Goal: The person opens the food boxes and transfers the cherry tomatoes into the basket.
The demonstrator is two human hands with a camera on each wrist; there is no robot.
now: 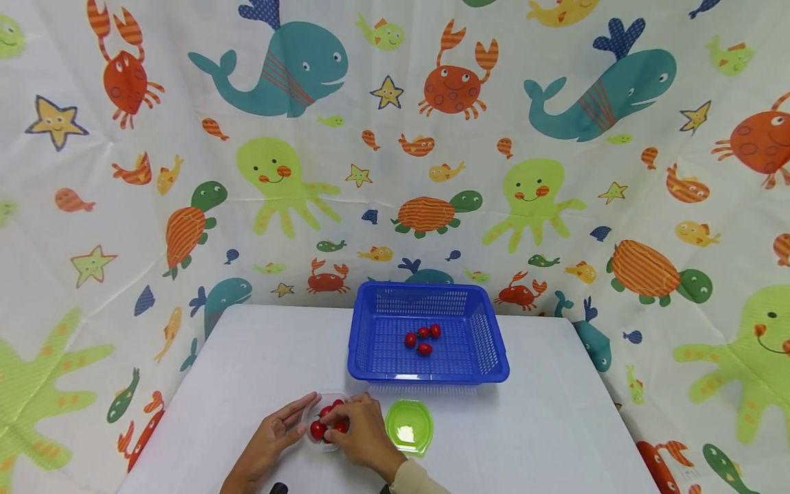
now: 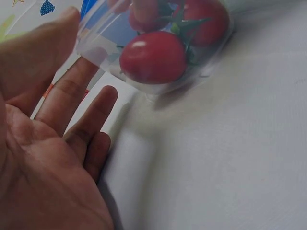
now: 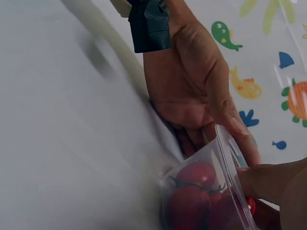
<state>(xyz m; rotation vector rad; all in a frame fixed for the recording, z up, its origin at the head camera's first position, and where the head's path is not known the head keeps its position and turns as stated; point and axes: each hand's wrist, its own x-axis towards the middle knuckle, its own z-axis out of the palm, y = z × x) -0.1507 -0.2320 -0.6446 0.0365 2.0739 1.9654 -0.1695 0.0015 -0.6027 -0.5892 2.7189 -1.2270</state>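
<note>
Left grip [image 1: 276, 432] lay spread at the left side of the clear plastic container [image 3: 211, 163], presumably steadying it. Right grip [image 1: 365, 429] reached over the rim, thumb and finger pinching a cherry tomato [image 1: 339, 427] inside, others packed around. Green plastic lid [image 1: 409, 429] sat just right, likely keeping the top open; blue basket [image 1: 427, 378] behind held four more.

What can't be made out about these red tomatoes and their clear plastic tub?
Right wrist view: the lower edge cuts off part of the clear plastic tub.
Left wrist view: the upper edge crops it too.
Head view: the right hand partly covers the tub's red tomatoes, leaving their count unclear.
</note>
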